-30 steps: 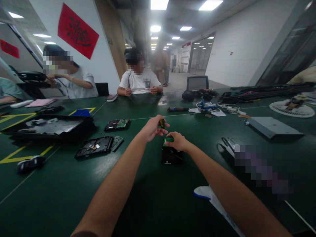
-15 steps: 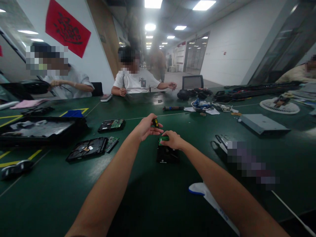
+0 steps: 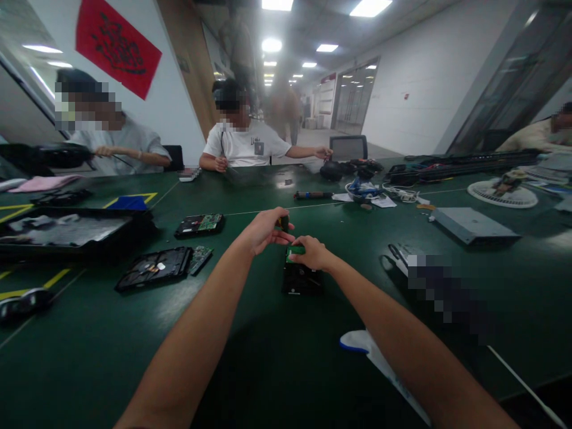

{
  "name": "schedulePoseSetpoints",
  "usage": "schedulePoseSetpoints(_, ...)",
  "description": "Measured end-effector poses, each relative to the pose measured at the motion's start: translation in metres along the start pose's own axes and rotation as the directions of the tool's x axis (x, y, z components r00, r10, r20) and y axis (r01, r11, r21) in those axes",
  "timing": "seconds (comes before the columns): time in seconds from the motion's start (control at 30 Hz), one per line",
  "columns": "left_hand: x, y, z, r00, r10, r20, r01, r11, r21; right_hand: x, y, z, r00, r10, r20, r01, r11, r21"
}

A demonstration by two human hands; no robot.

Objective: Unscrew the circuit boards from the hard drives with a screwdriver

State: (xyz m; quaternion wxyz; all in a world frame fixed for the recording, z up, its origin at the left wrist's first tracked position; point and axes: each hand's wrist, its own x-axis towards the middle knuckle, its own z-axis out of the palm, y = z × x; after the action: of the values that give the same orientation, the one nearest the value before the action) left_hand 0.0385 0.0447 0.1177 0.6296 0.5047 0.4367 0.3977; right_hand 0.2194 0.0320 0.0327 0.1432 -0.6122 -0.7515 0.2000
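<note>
In my left hand (image 3: pixel 267 231) is a small screwdriver with a black and yellow handle (image 3: pixel 285 223), gripped near the fingertips above the far end of a hard drive. The hard drive (image 3: pixel 302 282) lies flat on the table below my hands, its black underside up. My right hand (image 3: pixel 311 252) closes its fingers over a green circuit board (image 3: pixel 294 252) at the drive's far end. Whether the board is lifted off the drive I cannot tell. The screwdriver's tip is hidden by my fingers.
Left lie an opened hard drive (image 3: pixel 155 268), a loose circuit board (image 3: pixel 201 260), another drive (image 3: pixel 199 225) and a black tray (image 3: pixel 75 235). Right are a phone-like blurred item (image 3: pixel 447 292), a white glove-like item (image 3: pixel 357 341) and a grey metal box (image 3: pixel 474 226). Co-workers sit across.
The screwdriver handle in my left hand has turned, showing less yellow. The view has shifted slightly. Across the table, a co-worker's hand has moved right, toward the black items.
</note>
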Motion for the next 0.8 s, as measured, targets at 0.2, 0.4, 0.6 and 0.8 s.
schedulePoseSetpoints(0.2, 0.0016, -0.0016, 0.0013, 0.997, 0.075, -0.033, -0.070, 0.991, 0.116, -0.0001, 0.0019, 0.0008, 0.999, -0.046, -0.016, 0.046, 0.999, -0.012)
schedulePoseSetpoints(0.4, -0.0016, 0.0000, 0.0044, 0.990, 0.142, 0.000, -0.139, 0.968, 0.208, 0.0039, 0.0045, 0.0043, 0.999, -0.047, -0.020, 0.046, 0.999, -0.028)
schedulePoseSetpoints(0.6, -0.0009, 0.0008, 0.0023, 0.987, 0.158, 0.022, -0.159, 0.961, 0.228, 0.0048, 0.0046, 0.0059, 0.999, -0.038, -0.029, 0.037, 0.999, -0.029)
schedulePoseSetpoints(0.8, -0.0031, 0.0027, 0.0022, 0.987, 0.160, 0.017, -0.160, 0.963, 0.216, 0.0011, 0.0003, 0.0030, 0.999, -0.041, -0.029, 0.040, 0.999, -0.032)
